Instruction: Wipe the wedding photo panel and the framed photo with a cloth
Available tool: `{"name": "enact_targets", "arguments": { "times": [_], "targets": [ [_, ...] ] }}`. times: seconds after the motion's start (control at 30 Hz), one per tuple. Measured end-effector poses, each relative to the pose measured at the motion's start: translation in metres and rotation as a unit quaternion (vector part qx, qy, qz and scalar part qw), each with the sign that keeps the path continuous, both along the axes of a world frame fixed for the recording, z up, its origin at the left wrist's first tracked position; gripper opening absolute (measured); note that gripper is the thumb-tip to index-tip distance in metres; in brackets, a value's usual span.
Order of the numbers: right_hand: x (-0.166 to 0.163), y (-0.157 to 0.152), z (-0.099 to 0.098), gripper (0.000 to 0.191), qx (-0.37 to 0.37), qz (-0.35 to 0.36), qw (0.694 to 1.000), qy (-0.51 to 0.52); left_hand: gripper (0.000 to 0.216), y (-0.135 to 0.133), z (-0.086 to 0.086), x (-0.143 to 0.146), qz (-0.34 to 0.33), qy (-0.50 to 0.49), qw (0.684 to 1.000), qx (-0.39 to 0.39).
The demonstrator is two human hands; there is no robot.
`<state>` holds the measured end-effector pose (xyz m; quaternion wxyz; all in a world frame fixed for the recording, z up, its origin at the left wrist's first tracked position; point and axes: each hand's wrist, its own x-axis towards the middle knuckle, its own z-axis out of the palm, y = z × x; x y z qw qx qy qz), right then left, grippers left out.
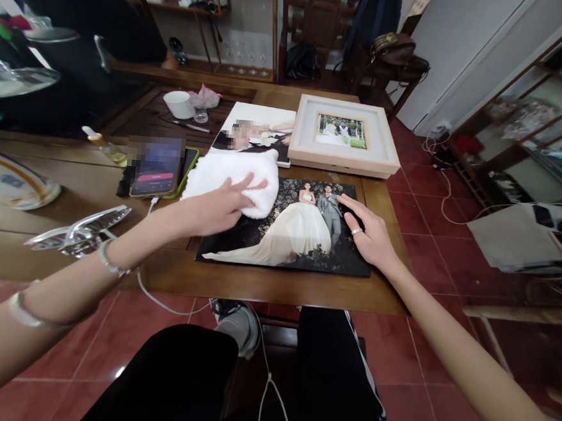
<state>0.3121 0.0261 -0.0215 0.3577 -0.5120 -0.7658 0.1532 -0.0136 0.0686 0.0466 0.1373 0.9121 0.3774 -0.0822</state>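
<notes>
My left hand (223,208) lies on a folded white cloth (206,174), its fingers spread and pressed on top. Under the cloth's right part is a large wedding photo print (298,234) with a dark background, flat on the wooden table (275,288). The cloth covers its upper left corner. At the photo's right edge, my right hand (368,236) rests with extended fingers, fingertips touching the surface near the pictured couple. A ring is on one finger. Just beyond the photo stand a thick pale frame (298,135) with a small photo and a white-edged photo album or panel (226,126).
Left of the cloth are a phone (156,170) with a cable, a dropper bottle (105,147) and a silver metal object (80,232). A white cup (179,104) sits behind them. The table's front edge is close to my knees. A dark wooden chair (318,21) stands beyond.
</notes>
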Motion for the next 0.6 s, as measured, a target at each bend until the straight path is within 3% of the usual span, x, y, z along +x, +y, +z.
{"name": "enact_targets", "arguments": {
  "times": [0.1,0.2,0.3,0.4,0.5,0.6],
  "targets": [
    [0.0,0.0,0.0,0.037,-0.003,0.0,1.0,-0.003,0.05,-0.055,0.006,0.01,-0.028,0.013,0.999,-0.033],
    [-0.001,0.0,0.001,0.037,-0.006,-0.001,1.0,-0.002,0.039,-0.11,0.006,0.021,-0.057,0.003,0.997,-0.048],
    [-0.002,-0.001,0.001,0.038,-0.007,-0.002,1.0,-0.002,0.027,-0.132,0.006,0.029,-0.075,-0.006,0.996,-0.051],
    [-0.002,-0.001,0.0,0.038,-0.009,-0.002,1.0,-0.003,0.042,-0.115,0.009,0.033,-0.071,-0.01,0.996,-0.053],
    [-0.001,0.0,0.0,0.038,-0.007,-0.005,1.0,-0.005,0.056,-0.073,0.008,0.035,-0.05,-0.019,0.997,-0.05],
    [-0.001,0.0,0.001,0.038,-0.005,-0.003,1.0,-0.007,0.049,-0.026,0.001,0.034,-0.013,-0.037,0.999,-0.027]
  ]
}}
